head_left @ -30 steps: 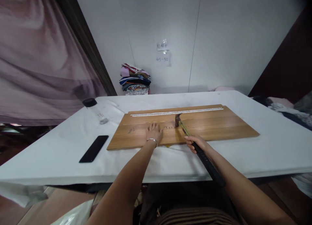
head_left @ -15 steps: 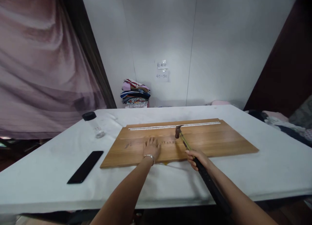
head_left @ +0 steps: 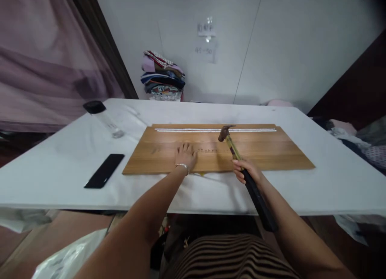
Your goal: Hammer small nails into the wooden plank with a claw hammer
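Observation:
My left hand (head_left: 185,156) lies flat with fingers spread on a wooden board (head_left: 259,148), pressing near its front edge. Just right of it, a short row of several nails (head_left: 207,150) stands up from the wood. My right hand (head_left: 246,170) is wrapped round the handle of a claw hammer (head_left: 234,148). The hammer's rusty head is raised a little above the board, right of the nail row, with the black grip pointing back toward me. Some loose nails (head_left: 155,150) lie blurred on the board's left part.
A black phone-like slab (head_left: 104,171) and a clear bottle (head_left: 106,122) with a black lid lie on the white table (head_left: 60,174), left of the board. Two white strips (head_left: 187,130) run along the board's far side. Folded cloths (head_left: 164,75) are stacked by the wall.
The view has tilted downward, so the table appears higher and my striped clothing shows. The hammer head has lifted slightly and shifted right of the nails. My left hand stays on the board.

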Demonstrator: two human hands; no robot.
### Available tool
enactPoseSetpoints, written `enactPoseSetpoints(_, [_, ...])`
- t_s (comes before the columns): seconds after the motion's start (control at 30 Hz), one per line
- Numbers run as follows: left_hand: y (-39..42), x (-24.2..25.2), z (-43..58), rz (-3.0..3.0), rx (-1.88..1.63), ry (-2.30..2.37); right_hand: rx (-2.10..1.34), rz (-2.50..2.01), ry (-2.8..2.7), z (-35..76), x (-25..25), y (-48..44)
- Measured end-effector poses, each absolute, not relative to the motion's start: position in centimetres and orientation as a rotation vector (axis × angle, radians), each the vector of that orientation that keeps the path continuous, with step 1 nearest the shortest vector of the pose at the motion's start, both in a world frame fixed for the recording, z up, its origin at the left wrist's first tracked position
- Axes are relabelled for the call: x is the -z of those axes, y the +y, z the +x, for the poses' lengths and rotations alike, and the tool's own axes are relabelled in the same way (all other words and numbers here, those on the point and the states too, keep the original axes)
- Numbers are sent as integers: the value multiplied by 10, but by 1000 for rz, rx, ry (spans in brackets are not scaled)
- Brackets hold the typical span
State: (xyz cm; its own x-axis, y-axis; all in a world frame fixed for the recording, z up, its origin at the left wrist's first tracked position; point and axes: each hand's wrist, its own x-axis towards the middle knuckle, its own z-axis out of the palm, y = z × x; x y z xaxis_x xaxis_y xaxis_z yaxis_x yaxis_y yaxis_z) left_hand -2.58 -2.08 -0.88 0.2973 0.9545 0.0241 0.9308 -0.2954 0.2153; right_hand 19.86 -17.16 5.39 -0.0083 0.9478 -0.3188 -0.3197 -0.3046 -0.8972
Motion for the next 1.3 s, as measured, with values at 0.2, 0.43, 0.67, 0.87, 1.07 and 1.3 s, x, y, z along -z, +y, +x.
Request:
enactPoseSetpoints(0.2, [-21,5,-27,2403,-144,1813,-1514,-1121,-733,197,-33,-162])
enactPoseSetpoints(0.43, [-22,3,-26,2387,-143,1795,-1551,-1128,-704,203,-27,-163])
enactPoseSetpoints(0.67, [-21,3,-25,2373,-152,1793,-1605,-1149,-721,208,-24,-165])
enactPoseSetpoints(0.87, [-22,3,-26,2368,-147,1803,-1630,-1174,-695,205,-26,-170])
enactPoseSetpoints(1.07, [-21,4,-26,2368,-153,1810,-1672,-1148,-704,206,-19,-171])
enactPoseSetpoints(1.3, [-18,9,-27,2394,-182,1805,-1690,-1145,-732,205,-20,-170])
